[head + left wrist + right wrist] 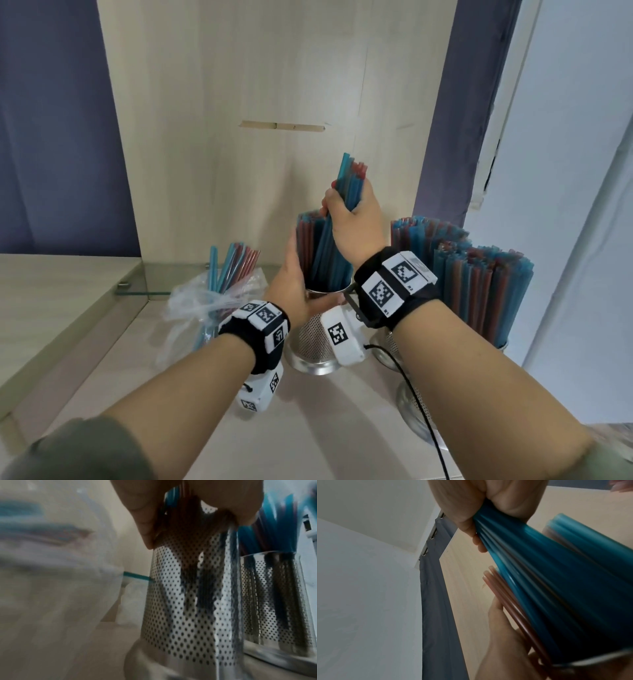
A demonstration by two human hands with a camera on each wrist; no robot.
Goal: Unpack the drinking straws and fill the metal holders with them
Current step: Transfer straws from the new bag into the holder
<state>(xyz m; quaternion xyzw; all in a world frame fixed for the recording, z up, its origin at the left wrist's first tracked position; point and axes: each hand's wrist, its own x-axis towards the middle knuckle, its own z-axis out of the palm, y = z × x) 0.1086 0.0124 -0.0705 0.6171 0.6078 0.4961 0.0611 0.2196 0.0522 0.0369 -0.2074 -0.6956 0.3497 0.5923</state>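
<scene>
My right hand (346, 202) grips a bundle of blue and red straws (352, 171) near its top. The bundle's lower ends stand inside the perforated metal holder (308, 342) in the middle of the shelf. That holder is partly filled with straws. My left hand (301, 274) holds the holder at its rim, thumb across the front, fingers stretched up along the straws on the left side. The left wrist view shows the holder wall (171, 601) close up with dark straws behind the holes. In the right wrist view the gripped bundle (539, 574) is blurred.
A crumpled clear plastic bag (191, 305) with several loose straws (233, 267) sits left of the holder. Two packed holders of straws (479, 291) stand to the right, against the wall. A wooden back panel (274, 85) rises behind. A black cable (421, 411) trails from my right wrist.
</scene>
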